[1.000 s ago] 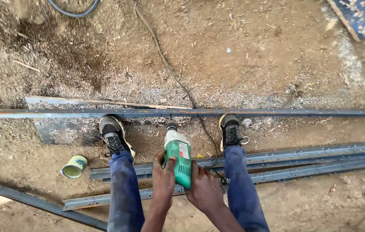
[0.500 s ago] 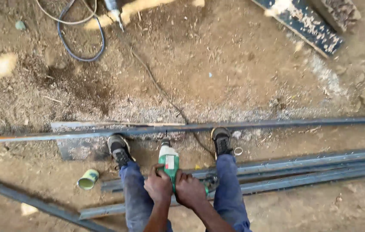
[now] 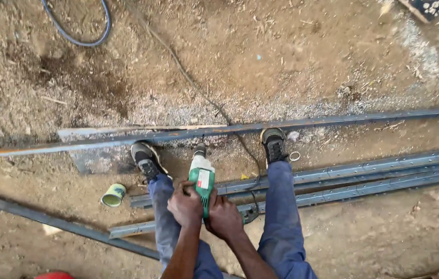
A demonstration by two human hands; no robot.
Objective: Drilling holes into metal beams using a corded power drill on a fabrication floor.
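From the head camera we look straight down on a green power drill (image 3: 201,181) held in both our hands. Our left hand (image 3: 185,205) wraps the near side of its body on the left, our right hand (image 3: 223,217) closes on it from the right and a little lower — both grips are shut firmly on the tool. The drill's long axis runs away from us, its dark nose up at the long steel angle bar (image 3: 261,126) that crosses the dirt ground (image 3: 292,62) from left to right, so tool and bar meet roughly at a right angle. The bar lies just ahead of our hands, beyond the drill's tip; whether the tip touches it we cannot tell. Our left shoe (image 3: 146,159) and right shoe (image 3: 274,144) rest against the bar on either side of the drill. More steel bars (image 3: 385,173) lie behind our feet — a small green tin (image 3: 113,195) sits to the left, a dark hose (image 3: 74,31) farther off.
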